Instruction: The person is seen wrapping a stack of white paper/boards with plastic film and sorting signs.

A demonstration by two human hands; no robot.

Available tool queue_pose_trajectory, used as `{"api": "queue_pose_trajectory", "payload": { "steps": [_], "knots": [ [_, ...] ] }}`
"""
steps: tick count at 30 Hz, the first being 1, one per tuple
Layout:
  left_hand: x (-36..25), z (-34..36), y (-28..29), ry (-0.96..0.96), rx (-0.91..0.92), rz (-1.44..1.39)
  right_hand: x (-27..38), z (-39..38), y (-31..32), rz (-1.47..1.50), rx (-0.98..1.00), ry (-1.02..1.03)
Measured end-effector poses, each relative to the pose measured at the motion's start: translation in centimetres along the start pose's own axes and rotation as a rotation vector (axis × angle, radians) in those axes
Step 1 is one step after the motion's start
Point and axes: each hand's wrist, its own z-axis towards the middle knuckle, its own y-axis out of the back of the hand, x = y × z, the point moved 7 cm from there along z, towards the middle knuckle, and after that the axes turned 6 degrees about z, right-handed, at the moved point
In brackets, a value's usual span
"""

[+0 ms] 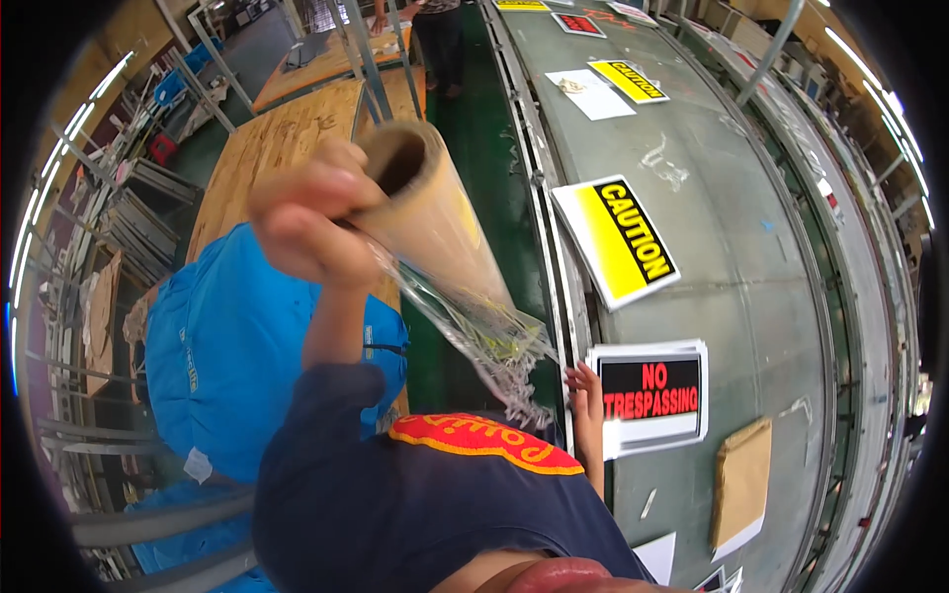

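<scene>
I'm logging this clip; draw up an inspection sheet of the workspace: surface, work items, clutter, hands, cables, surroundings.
Surface: long grey-green table, scuffed and marked.
Work items: cardboard roll raised beside the table, clear film hanging from it; red-and-black sign and yellow-and-black sign lying on the table.
Clutter: crumpled plastic, brown packet, small white scrap.
Hands: left hand grips the roll's rim, somewhat blurred; right hand at the red-and-black sign's left edge, grip unclear.
Cables: nothing seen.
Surroundings: blue bag, wooden table, green floor, person standing beyond.
</scene>
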Motion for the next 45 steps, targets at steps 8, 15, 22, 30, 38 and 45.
{"api": "queue_pose_trajectory", "payload": {
  "steps": [8, 15, 22, 30, 38, 45],
  "knots": [
    [12.9, -2.4, -6.9, -0.267, 0.380, 0.459, 13.0, 21.4, -12.5, 0.147, 0.476, 0.431],
    [30.2, -2.6, -2.3, -0.138, 0.262, 0.645, 13.3, 38.8, -18.4, 0.024, 0.328, 0.593],
    [49.1, -2.4, 3.5, -0.017, 0.199, 0.692, 12.0, 54.7, -26.3, -0.119, 0.405, 0.260],
    [69.3, 0.4, 1.0, 0.017, 0.311, 0.615, 13.9, 71.4, -30.0, -0.153, 0.315, 0.093],
    [89.8, -1.6, -5.1, 0.030, 0.357, 0.558, 13.0, 95.3, -29.6, -0.207, 0.392, 0.182],
    [106.1, -1.2, -9.3, 0.098, 0.405, 0.687, 13.8, 126.6, -26.0, -0.106, 0.391, 0.123]
  ]
}}
